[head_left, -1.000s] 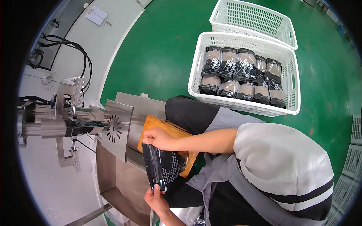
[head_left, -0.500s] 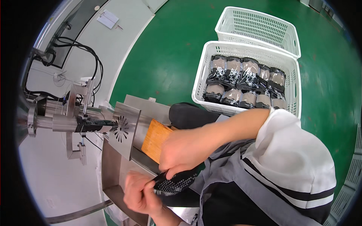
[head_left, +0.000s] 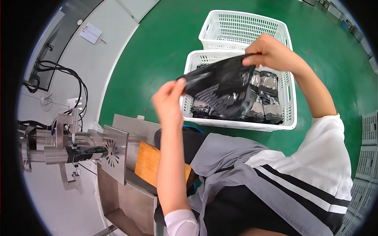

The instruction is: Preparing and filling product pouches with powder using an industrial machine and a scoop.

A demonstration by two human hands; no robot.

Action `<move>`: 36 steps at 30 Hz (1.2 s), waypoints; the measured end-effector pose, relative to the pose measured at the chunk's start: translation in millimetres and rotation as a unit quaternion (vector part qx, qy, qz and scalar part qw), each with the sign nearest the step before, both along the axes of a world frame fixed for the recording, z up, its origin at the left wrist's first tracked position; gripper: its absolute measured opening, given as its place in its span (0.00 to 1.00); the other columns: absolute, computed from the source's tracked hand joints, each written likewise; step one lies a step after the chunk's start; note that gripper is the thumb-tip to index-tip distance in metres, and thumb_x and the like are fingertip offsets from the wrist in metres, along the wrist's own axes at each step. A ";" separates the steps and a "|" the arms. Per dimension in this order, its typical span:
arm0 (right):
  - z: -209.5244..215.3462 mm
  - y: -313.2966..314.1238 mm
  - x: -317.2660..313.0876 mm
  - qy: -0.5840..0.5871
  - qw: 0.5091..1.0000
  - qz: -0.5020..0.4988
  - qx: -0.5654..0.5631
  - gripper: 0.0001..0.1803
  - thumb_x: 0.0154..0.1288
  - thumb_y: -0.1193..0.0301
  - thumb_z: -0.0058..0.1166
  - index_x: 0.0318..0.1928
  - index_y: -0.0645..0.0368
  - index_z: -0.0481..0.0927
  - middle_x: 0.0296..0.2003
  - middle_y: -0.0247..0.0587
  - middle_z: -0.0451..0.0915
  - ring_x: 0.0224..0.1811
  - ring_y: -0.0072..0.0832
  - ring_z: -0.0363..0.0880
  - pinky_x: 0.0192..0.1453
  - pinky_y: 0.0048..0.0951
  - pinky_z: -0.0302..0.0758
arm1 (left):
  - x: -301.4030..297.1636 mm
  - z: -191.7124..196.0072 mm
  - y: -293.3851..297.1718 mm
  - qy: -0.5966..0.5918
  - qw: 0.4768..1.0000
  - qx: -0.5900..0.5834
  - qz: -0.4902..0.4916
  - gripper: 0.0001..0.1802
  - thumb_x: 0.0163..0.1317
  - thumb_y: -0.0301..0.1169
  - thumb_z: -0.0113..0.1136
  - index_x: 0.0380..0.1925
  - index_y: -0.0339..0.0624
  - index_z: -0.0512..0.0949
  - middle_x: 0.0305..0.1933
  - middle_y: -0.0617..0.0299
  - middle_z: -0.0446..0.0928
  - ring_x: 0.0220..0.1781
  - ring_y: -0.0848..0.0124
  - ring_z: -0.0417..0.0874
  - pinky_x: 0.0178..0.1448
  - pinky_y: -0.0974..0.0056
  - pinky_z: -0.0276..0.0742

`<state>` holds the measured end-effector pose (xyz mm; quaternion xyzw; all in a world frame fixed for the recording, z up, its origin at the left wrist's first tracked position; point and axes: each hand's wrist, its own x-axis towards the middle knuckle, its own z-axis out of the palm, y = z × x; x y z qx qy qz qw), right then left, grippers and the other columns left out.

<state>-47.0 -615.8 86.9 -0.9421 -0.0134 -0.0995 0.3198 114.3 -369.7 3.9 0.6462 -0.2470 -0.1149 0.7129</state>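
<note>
A black plastic bag point(head_left: 224, 84) with pale print hangs stretched between my hands. My left hand point(head_left: 169, 96) pinches its left upper corner. At the opposite upper corner, my right hand point(head_left: 271, 55) grips the bag between thumb and fingers. Both hands hold it over the nearer white basket point(head_left: 293, 100), where several filled black bags with clear windows point(head_left: 269, 82) lie in rows. The held bag hides part of those rows. Its lower edge is blurred, and I cannot tell whether it touches the bags below.
A second white basket point(head_left: 252, 25) stands behind. On the left, a steel machine has a slotted plate point(head_left: 115, 153) and a black bag point(head_left: 88, 154) on its tube. A wooden board point(head_left: 147, 163) and a steel trough point(head_left: 136, 200) lie near my left forearm. Stacked crates point(head_left: 366, 157) line the right edge.
Both hands have moved up and away from beside the trough, carrying the black bag over the nearer basket. They have spread apart, and the bag now hangs stretched between them.
</note>
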 end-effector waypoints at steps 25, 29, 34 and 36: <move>-495.4 -146.1 39.3 0.218 0.872 -0.372 -0.231 0.30 0.63 0.54 0.51 0.58 0.64 0.70 0.55 0.54 0.73 0.52 0.47 0.75 0.57 0.45 0.70 | -264.7 -39.5 380.7 0.061 0.617 0.257 0.742 0.14 0.65 0.27 0.51 0.48 0.31 0.74 0.46 0.51 0.79 0.41 0.67 0.81 0.45 0.65 0.76; -434.2 -61.5 104.3 0.016 0.912 -0.234 0.337 0.20 0.67 0.68 0.49 0.56 0.65 0.73 0.51 0.45 0.77 0.47 0.30 0.77 0.51 0.25 0.74 | -399.4 -129.6 387.9 0.231 0.466 0.621 0.586 0.43 0.57 0.52 0.59 0.56 0.20 0.61 0.55 0.29 0.67 0.58 0.38 0.68 0.63 0.49 0.64; -275.1 64.0 158.3 -0.011 0.947 -0.045 0.316 0.18 0.72 0.67 0.43 0.55 0.64 0.74 0.49 0.43 0.78 0.47 0.26 0.78 0.54 0.24 0.72 | -419.1 -130.0 341.9 0.313 0.454 0.607 0.573 0.16 0.54 0.28 0.61 0.40 0.29 0.74 0.41 0.41 0.77 0.45 0.46 0.77 0.48 0.51 0.74; -222.0 107.1 163.8 -0.047 0.959 0.004 0.281 0.17 0.72 0.68 0.43 0.54 0.63 0.75 0.47 0.42 0.80 0.43 0.22 0.77 0.54 0.24 0.71 | -434.0 -126.2 345.9 0.321 0.461 0.606 0.564 0.16 0.52 0.32 0.63 0.35 0.29 0.76 0.37 0.41 0.78 0.41 0.46 0.79 0.46 0.51 0.74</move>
